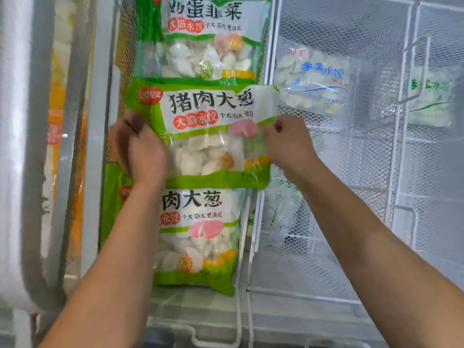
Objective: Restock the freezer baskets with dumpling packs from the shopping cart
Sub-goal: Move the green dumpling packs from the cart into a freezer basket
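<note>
Dumpling pack (200, 131) in both hands' pinch

Top dumpling pack (203, 38) cut off by frame edge, left hand (140, 149) motion-blurred, grip perhaps pinching.

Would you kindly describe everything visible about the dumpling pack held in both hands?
The held pack is a glossy plastic bag with green borders, a white band of large black characters, a red label strip and a clear window showing pale dumplings. It lies face-up in the left basket, overlapping the packs above and below. The left hand holds its left edge; the right hand pinches its right edge, beside the wire divider.
</note>
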